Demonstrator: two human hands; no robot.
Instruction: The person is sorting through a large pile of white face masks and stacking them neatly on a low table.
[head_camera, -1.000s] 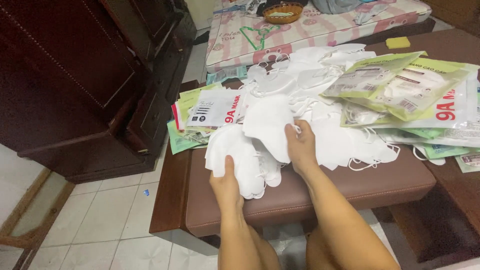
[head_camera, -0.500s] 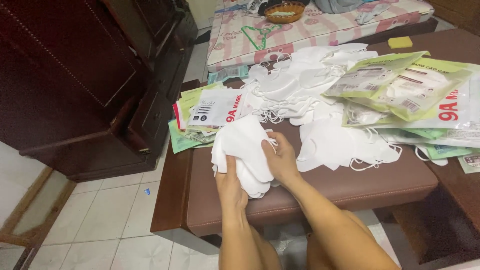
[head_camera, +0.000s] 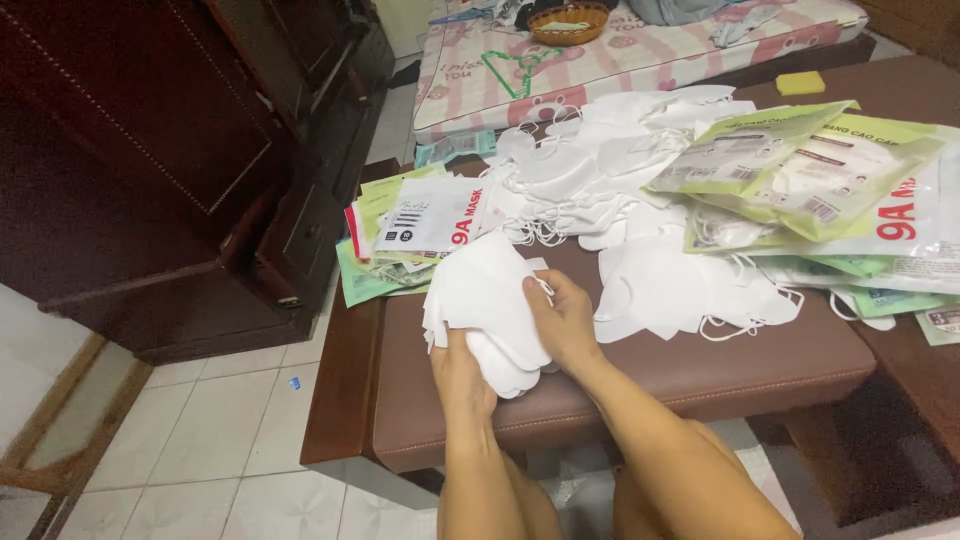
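A stack of white face masks (head_camera: 487, 305) sits gathered in both hands, folded flat and fanned a little at the edges, tilted up off the brown padded table (head_camera: 700, 370). It hangs just above the table's near left part. The left hand (head_camera: 462, 375) grips the stack from below; the right hand (head_camera: 565, 322) pinches its right edge, where a thin ear loop seems to poke out, though that's hard to make out.
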